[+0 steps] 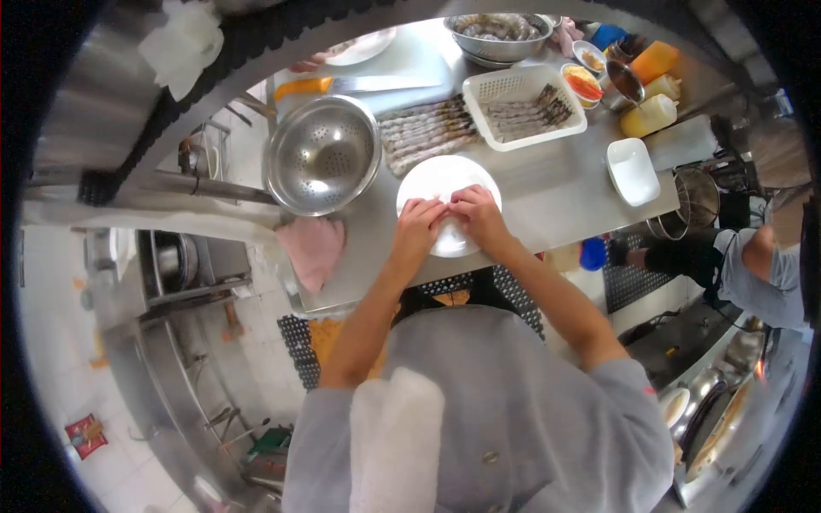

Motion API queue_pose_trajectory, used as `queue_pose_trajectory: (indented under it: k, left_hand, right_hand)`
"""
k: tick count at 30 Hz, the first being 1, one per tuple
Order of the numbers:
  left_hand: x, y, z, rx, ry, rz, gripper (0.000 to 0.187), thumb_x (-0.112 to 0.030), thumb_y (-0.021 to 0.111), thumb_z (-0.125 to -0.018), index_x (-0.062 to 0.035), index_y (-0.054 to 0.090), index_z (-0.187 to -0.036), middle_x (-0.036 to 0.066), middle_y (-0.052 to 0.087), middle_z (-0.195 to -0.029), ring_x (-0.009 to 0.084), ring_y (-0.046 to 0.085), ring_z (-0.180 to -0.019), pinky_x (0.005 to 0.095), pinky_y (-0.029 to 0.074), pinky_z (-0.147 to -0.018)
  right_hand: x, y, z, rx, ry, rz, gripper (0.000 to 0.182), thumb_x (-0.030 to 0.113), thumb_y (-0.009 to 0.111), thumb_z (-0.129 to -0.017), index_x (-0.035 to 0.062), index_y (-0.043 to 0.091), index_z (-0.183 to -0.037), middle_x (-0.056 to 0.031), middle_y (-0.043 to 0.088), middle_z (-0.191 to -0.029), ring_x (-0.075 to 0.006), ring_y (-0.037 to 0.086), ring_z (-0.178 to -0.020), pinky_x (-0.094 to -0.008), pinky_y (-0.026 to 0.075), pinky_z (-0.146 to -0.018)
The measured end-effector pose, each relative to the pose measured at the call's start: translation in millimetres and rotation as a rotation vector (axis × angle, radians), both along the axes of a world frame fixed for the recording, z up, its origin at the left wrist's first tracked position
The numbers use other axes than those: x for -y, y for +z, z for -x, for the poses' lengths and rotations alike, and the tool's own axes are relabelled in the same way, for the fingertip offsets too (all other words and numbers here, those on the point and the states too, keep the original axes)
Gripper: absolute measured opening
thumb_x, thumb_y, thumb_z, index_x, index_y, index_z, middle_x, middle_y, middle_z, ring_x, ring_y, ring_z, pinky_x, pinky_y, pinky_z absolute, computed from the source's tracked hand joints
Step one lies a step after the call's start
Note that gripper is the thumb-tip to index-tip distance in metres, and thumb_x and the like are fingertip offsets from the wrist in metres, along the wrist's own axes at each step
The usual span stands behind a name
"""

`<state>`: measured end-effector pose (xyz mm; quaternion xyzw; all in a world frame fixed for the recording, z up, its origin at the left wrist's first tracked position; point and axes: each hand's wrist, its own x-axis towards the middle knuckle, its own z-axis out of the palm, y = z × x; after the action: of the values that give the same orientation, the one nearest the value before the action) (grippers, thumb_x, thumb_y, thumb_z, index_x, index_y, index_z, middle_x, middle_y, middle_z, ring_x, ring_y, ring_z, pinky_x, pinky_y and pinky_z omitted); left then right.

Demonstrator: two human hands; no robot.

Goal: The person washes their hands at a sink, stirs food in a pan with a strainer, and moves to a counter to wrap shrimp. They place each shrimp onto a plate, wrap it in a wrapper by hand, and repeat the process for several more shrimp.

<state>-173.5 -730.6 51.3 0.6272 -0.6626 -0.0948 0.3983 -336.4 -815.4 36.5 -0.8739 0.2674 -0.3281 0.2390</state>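
Note:
Both hands meet over a round white plate (441, 175) near the counter's front edge. My left hand (421, 219) has its fingers curled in and its fingertips pressed together above the plate. Close beside it, my right hand (476, 210) is in a similar pinch. Whatever lies between the fingertips is too small and covered to make out. Just behind the plate, a row of straightened grey shrimp (428, 132) lies side by side on the counter. More shrimp (526, 117) lie in a white plastic basket (489, 141) to the right.
A steel colander (323, 154) and a pink cloth (313, 250) sit at left. Behind are an orange-handled knife (368, 84) and a colander of shrimp (500, 38). A white dish (633, 171) and squeeze bottles (652, 115) stand at right. Another person (770, 265) is at far right.

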Motion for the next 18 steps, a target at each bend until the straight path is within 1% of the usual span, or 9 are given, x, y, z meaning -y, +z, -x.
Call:
queue_pose_trajectory:
  k: [3, 5, 6, 8, 9, 11, 12, 14, 18]
  left_hand:
    - [1, 3, -2, -0.002, -0.009, -0.015, 0.021, -0.009, 0.075, -0.079, -0.0056, 0.075, -0.1, 0.007, 0.072, -0.106, 0.0263, 0.065, -0.095, 0.0369, 0.054, -0.085]
    - [1, 7, -4, -0.068, 0.061, -0.093, 0.021, -0.01, 0.076, -0.081, -0.0049, 0.075, -0.101, 0.007, 0.072, -0.106, 0.0266, 0.065, -0.097, 0.0367, 0.054, -0.086]
    - [3, 9, -8, -0.06, 0.056, -0.078, 0.021, -0.01, 0.076, -0.081, -0.0049, 0.075, -0.101, 0.007, 0.072, -0.106, 0.0266, 0.065, -0.097, 0.0367, 0.054, -0.086]
    - [-2, 11, -11, -0.068, 0.01, -0.127, 0.02, -0.012, 0.076, -0.083, -0.0045, 0.074, -0.102, 0.008, 0.071, -0.106, 0.0267, 0.066, -0.099, 0.0365, 0.054, -0.087]
    - [0, 10, -11, -0.069, 0.012, -0.127, 0.02, -0.012, 0.076, -0.083, -0.0045, 0.074, -0.102, 0.008, 0.071, -0.106, 0.0267, 0.066, -0.099, 0.0365, 0.054, -0.087]
    - [0, 6, -10, -0.037, -0.011, -0.062, 0.02, -0.011, 0.075, -0.082, -0.0047, 0.074, -0.101, 0.007, 0.071, -0.104, 0.026, 0.066, -0.099, 0.0359, 0.054, -0.087]
    - [-1, 4, -10, -0.039, -0.008, -0.068, 0.02, -0.011, 0.075, -0.082, -0.0047, 0.074, -0.101, 0.007, 0.071, -0.104, 0.026, 0.066, -0.099, 0.0359, 0.054, -0.087]
    - [-1, 5, -10, -0.032, -0.014, -0.033, 0.019, -0.009, 0.074, -0.082, -0.0046, 0.074, -0.101, 0.007, 0.071, -0.104, 0.026, 0.065, -0.099, 0.0362, 0.054, -0.087]
    - [-1, 3, -7, -0.031, -0.02, -0.011, 0.018, -0.007, 0.073, -0.082, -0.0049, 0.075, -0.1, 0.007, 0.072, -0.104, 0.0261, 0.065, -0.1, 0.0363, 0.053, -0.087]
  right_hand:
    - [2, 5, 3, -0.02, 0.015, -0.006, 0.02, 0.002, 0.072, -0.072, 0.0063, 0.073, -0.091, -0.0058, 0.068, -0.1, -0.0271, 0.061, -0.097, -0.0431, 0.048, -0.085]
    - [5, 5, 4, -0.007, 0.02, -0.065, 0.022, 0.002, 0.072, -0.072, 0.0059, 0.074, -0.094, -0.0064, 0.067, -0.102, -0.0274, 0.061, -0.099, -0.0432, 0.048, -0.086]
    - [6, 5, 3, 0.002, 0.015, -0.051, 0.022, 0.002, 0.072, -0.072, 0.0059, 0.074, -0.094, -0.0064, 0.067, -0.102, -0.0274, 0.061, -0.099, -0.0432, 0.048, -0.086]
    - [1, 9, 3, -0.011, -0.07, -0.11, 0.022, 0.006, 0.074, -0.073, 0.0091, 0.075, -0.095, -0.0039, 0.067, -0.102, -0.0257, 0.061, -0.099, -0.0426, 0.047, -0.088]
    - [1, 10, 2, -0.012, -0.067, -0.11, 0.022, 0.006, 0.074, -0.073, 0.0091, 0.075, -0.095, -0.0039, 0.067, -0.102, -0.0257, 0.061, -0.099, -0.0426, 0.047, -0.088]
    - [-4, 20, -4, -0.108, -0.064, -0.011, 0.022, 0.008, 0.075, -0.073, 0.0132, 0.075, -0.094, 0.0001, 0.067, -0.101, -0.0232, 0.06, -0.099, -0.0417, 0.045, -0.089]
    - [-5, 15, -4, -0.11, -0.06, -0.017, 0.022, 0.008, 0.075, -0.073, 0.0132, 0.075, -0.094, 0.0001, 0.067, -0.101, -0.0232, 0.06, -0.099, -0.0417, 0.045, -0.089]
    - [-1, 7, -6, -0.074, -0.048, 0.011, 0.022, 0.011, 0.075, -0.073, 0.0164, 0.076, -0.095, 0.0034, 0.066, -0.101, -0.0213, 0.059, -0.1, -0.041, 0.043, -0.089]
    - [-3, 6, -5, -0.089, -0.053, 0.029, 0.022, 0.011, 0.074, -0.074, 0.0161, 0.076, -0.096, 0.004, 0.066, -0.103, -0.0208, 0.059, -0.101, -0.0409, 0.043, -0.089]
